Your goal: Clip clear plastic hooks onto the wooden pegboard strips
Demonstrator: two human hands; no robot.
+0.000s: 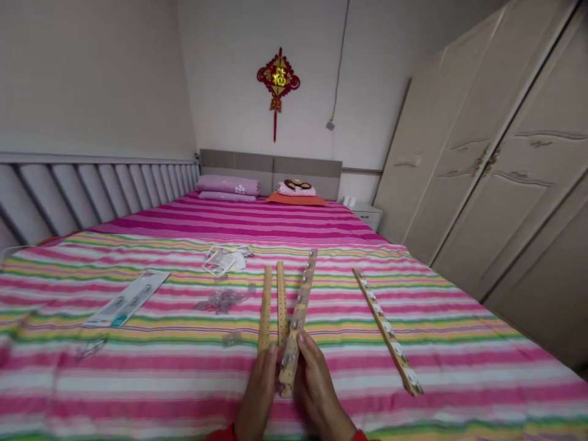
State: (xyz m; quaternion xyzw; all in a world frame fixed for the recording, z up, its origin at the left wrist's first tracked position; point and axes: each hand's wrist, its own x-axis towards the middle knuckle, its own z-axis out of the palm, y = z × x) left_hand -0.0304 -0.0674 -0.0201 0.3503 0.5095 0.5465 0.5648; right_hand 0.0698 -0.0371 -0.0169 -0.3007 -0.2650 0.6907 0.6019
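My right hand [316, 383] grips the lower part of a narrow wooden strip [298, 312], thumb on its right edge. Shiny metal pieces and clear bits sit in a row along this strip, which tilts up away from me. My left hand [258, 389] is closed at the strip's lower left side; what its fingers hold, if anything, is hidden. Just beyond it lie two bare wooden strips with rows of small holes, a left strip [265, 306] and a middle strip [282, 300]. Farther right lies another wooden strip [388, 331] bearing white round pieces and metal parts.
Left of the strips lie a pile of clear plastic pieces [223, 300], some cards and packets [225, 260], a long clear package [131, 298] and a thin wire-like item [92, 346]. Everything rests on a striped bedsheet [174, 386]. Wardrobes [496, 153] line the right side.
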